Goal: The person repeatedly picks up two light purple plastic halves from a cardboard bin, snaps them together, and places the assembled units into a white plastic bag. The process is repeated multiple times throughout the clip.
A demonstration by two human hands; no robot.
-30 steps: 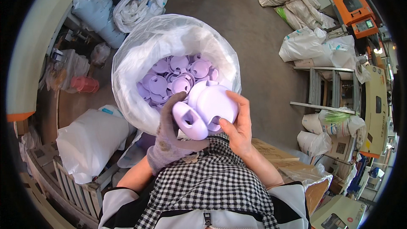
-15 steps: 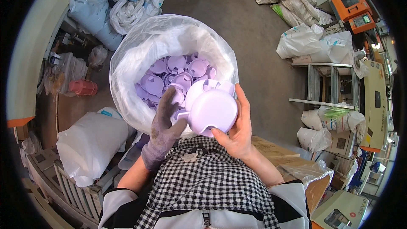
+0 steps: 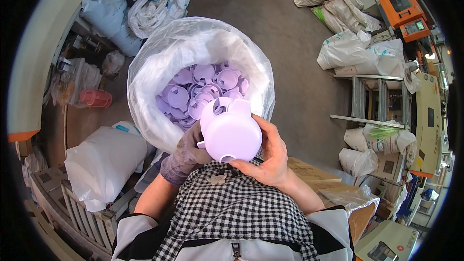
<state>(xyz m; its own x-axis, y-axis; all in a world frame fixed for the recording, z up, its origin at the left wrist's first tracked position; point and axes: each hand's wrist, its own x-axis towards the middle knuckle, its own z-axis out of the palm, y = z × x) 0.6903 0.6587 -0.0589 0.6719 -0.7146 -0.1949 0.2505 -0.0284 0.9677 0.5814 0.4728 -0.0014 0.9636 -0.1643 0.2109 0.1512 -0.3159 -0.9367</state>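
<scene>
Above my lap I hold a small stack of lilac round plastic parts [image 3: 233, 136], each with a notch and tab at the rim. My right hand [image 3: 271, 158], bare, is closed on the stack's right side, thumb at the lower notch. My left hand [image 3: 184, 158], in a grey glove, is closed against the left side; its fingertips are partly hidden behind the stack. Just beyond stands a large container lined with a white plastic bag [image 3: 162, 48]. Inside it lie many loose lilac parts [image 3: 203, 84] of the same kind.
Filled white sacks [image 3: 108, 159] stand at the left near a pink basket [image 3: 95, 98]. A metal stepladder [image 3: 369, 96] and more white sacks [image 3: 343, 48] are at the right. Cardboard [image 3: 309, 174] lies by my right elbow. An orange machine [image 3: 398, 0] is at the far right.
The stack has come closer to my body and slightly left. My left hand has closed in from apart to grip the stack's left side.
</scene>
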